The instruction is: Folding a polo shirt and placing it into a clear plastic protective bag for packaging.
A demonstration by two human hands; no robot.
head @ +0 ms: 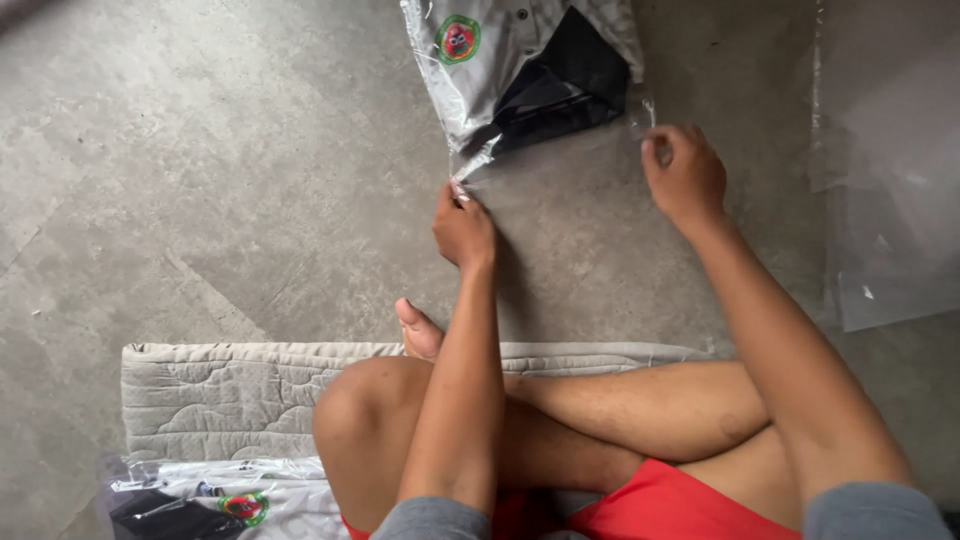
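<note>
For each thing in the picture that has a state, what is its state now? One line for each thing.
Left hand: pinching the open edge of the clear plastic bag.
Right hand: gripping the same edge, further right.
Clear plastic bag: on the floor, mouth open, folded garment partly inside.
Folded garment: grey and black, folded.
Empty plastic sheets: flat on the floor.
Second packed garment: lying by the quilted mat.

I see one view only, from a head camera looking steeply down, close above my fingers (462,195) and the concrete floor (230,170) beyond them.
</note>
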